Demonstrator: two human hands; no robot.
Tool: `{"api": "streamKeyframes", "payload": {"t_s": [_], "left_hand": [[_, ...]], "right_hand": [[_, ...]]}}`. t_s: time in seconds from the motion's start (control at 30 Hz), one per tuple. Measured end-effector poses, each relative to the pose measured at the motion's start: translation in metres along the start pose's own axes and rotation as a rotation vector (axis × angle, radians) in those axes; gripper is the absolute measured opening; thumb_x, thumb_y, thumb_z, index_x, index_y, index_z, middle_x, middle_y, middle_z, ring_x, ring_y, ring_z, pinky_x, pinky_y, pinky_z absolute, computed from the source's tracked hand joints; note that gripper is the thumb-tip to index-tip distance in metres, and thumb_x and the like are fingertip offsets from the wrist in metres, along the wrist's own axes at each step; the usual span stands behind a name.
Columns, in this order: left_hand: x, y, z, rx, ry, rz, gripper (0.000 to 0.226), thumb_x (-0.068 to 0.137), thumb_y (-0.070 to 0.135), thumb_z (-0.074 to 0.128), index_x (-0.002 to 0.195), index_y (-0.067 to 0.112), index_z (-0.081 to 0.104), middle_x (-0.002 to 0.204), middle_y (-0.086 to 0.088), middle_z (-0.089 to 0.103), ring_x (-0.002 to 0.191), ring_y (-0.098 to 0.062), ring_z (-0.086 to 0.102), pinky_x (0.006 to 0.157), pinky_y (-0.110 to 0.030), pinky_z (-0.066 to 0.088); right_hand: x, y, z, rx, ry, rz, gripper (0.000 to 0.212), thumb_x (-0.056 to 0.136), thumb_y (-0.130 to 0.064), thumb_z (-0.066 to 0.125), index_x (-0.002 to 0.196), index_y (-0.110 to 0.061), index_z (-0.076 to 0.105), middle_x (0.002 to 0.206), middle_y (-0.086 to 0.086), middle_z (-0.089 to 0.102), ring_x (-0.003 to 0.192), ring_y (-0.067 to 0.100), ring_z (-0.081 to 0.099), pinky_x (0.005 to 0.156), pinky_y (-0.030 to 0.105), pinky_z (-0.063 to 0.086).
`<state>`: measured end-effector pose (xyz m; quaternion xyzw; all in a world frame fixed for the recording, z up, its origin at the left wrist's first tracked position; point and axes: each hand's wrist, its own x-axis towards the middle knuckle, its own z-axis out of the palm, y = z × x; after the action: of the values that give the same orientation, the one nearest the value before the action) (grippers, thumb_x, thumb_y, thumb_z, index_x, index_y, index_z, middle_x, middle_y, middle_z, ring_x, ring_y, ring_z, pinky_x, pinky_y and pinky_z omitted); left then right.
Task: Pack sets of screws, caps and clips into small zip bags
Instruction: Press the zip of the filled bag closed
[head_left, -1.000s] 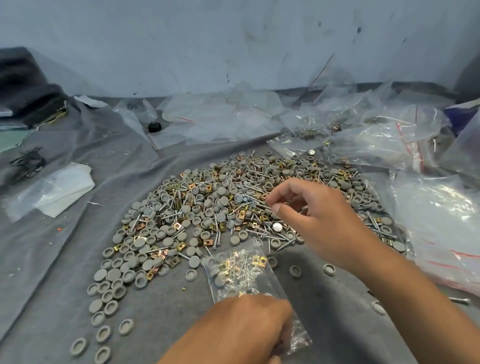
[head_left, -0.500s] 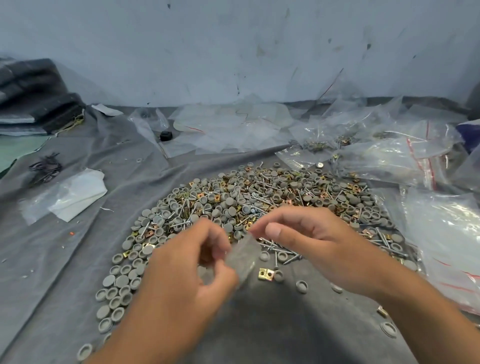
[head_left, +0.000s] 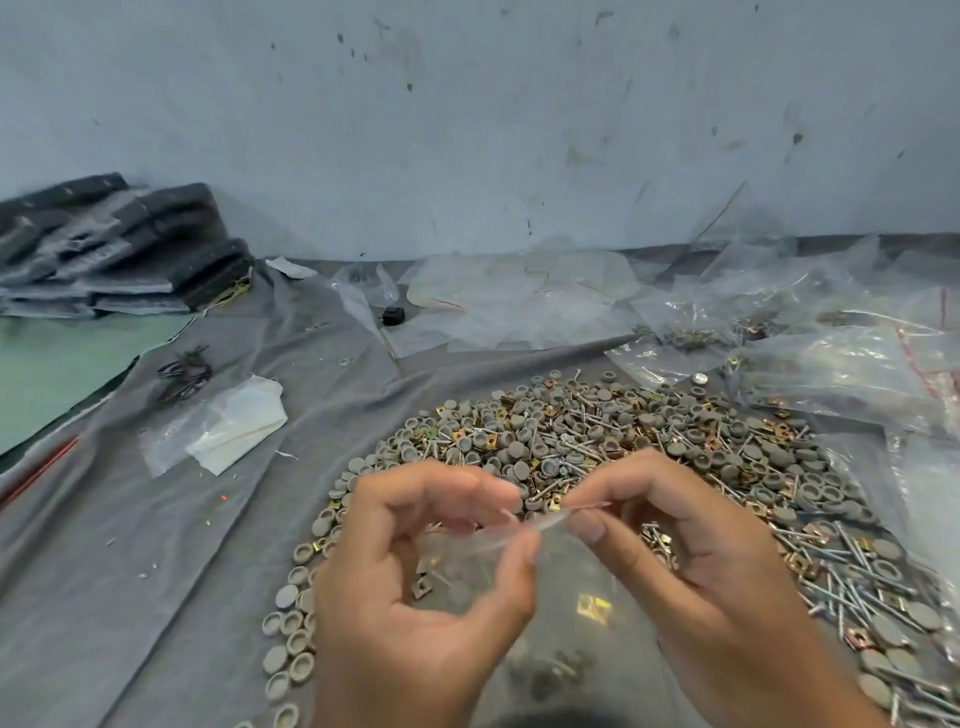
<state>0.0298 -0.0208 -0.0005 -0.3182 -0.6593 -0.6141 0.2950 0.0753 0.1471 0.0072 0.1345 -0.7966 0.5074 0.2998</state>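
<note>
L hand (head_left: 415, 587) & R hand (head_left: 691, 566) both pinch bag (head_left: 498, 551) top. Seal it: run fingertips along zip w/ even pressure, bag upright so parts stay in.

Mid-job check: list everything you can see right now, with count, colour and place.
small zip bag: one, clear, held up between both hands, parts inside
pile of caps, screws and clips: too many to count; grey, silver, brass; centre of cloth
cloth: one, grey, covering the work surface
empty bags: several, clear, rear centre
filled bags: several, clear with red strips, right
folded fabric stack: dark grey, far left by the wall
white sheet in plastic: one, left
left hand: pinches the bag's top edge
right hand: pinches the bag's top edge
</note>
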Motion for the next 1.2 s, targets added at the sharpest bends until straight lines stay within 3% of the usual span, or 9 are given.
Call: {"api": "streamKeyframes", "payload": {"t_s": [0.17, 0.23, 0.4, 0.6, 0.83, 0.97, 1.07, 1.2], "left_hand": [[-0.002, -0.001, 0.003, -0.021, -0.072, -0.145, 0.043, 0.075, 0.038, 0.085, 0.108, 0.037, 0.058, 0.087, 0.008, 0.077, 0.068, -0.015, 0.073, 0.058, -0.020, 0.055], [-0.001, -0.002, 0.004, -0.042, -0.069, -0.172, 0.041, 0.076, 0.044, 0.085, 0.106, 0.037, 0.058, 0.086, 0.008, 0.078, 0.070, -0.014, 0.075, 0.062, -0.019, 0.056], [0.002, -0.003, 0.001, -0.018, -0.088, -0.226, 0.040, 0.074, 0.049, 0.084, 0.103, 0.041, 0.058, 0.084, 0.012, 0.078, 0.078, -0.005, 0.075, 0.065, -0.010, 0.053], [0.003, -0.008, -0.002, 0.052, -0.107, -0.250, 0.043, 0.071, 0.061, 0.082, 0.102, 0.043, 0.058, 0.084, 0.017, 0.078, 0.084, -0.005, 0.075, 0.075, -0.019, 0.053], [0.003, -0.011, -0.002, 0.056, -0.116, -0.220, 0.040, 0.071, 0.047, 0.085, 0.101, 0.040, 0.059, 0.086, 0.015, 0.078, 0.083, -0.006, 0.075, 0.075, -0.010, 0.051], [0.005, -0.016, -0.005, -0.014, -0.093, -0.286, 0.042, 0.068, 0.051, 0.086, 0.099, 0.042, 0.060, 0.090, 0.003, 0.078, 0.083, -0.017, 0.075, 0.074, -0.022, 0.055], [0.007, -0.020, -0.006, -0.038, -0.102, -0.325, 0.039, 0.067, 0.045, 0.085, 0.097, 0.044, 0.060, 0.088, 0.000, 0.078, 0.080, -0.016, 0.074, 0.073, -0.027, 0.054], [0.007, -0.020, -0.007, -0.063, -0.104, -0.386, 0.044, 0.062, 0.056, 0.087, 0.094, 0.043, 0.060, 0.085, -0.002, 0.078, 0.079, -0.017, 0.073, 0.073, -0.048, 0.053]], "right_hand": [[0.000, -0.004, 0.004, -0.072, -0.009, 0.023, 0.018, 0.091, -0.041, 0.056, 0.086, -0.029, 0.069, 0.081, -0.012, 0.063, 0.069, 0.002, 0.056, 0.058, 0.014, 0.041], [0.000, -0.004, 0.002, -0.066, -0.022, 0.058, 0.019, 0.091, -0.044, 0.056, 0.086, -0.030, 0.069, 0.081, -0.012, 0.063, 0.069, 0.003, 0.056, 0.058, 0.011, 0.039], [0.001, 0.002, -0.007, -0.039, -0.066, 0.103, 0.020, 0.089, -0.053, 0.059, 0.096, -0.036, 0.068, 0.085, -0.016, 0.067, 0.073, 0.010, 0.063, 0.058, 0.024, 0.047], [0.004, 0.003, -0.011, -0.126, -0.036, 0.028, 0.012, 0.090, -0.047, 0.060, 0.091, -0.038, 0.067, 0.080, -0.027, 0.064, 0.072, -0.001, 0.062, 0.062, 0.008, 0.041], [-0.001, 0.006, -0.008, -0.246, -0.017, 0.062, 0.020, 0.094, -0.050, 0.053, 0.088, -0.035, 0.065, 0.080, -0.027, 0.060, 0.072, -0.003, 0.058, 0.062, 0.006, 0.038], [-0.001, 0.008, -0.008, -0.182, 0.019, 0.146, 0.024, 0.097, -0.053, 0.048, 0.086, -0.035, 0.059, 0.079, -0.023, 0.058, 0.068, 0.004, 0.055, 0.057, 0.008, 0.036], [0.001, 0.011, -0.011, -0.098, 0.013, 0.217, 0.020, 0.101, -0.051, 0.047, 0.091, -0.038, 0.057, 0.081, -0.019, 0.060, 0.070, 0.006, 0.055, 0.059, 0.011, 0.038], [0.001, 0.011, -0.012, -0.066, -0.073, 0.207, 0.019, 0.093, -0.058, 0.052, 0.099, -0.042, 0.059, 0.088, -0.018, 0.063, 0.075, 0.005, 0.058, 0.062, 0.013, 0.042]]}}
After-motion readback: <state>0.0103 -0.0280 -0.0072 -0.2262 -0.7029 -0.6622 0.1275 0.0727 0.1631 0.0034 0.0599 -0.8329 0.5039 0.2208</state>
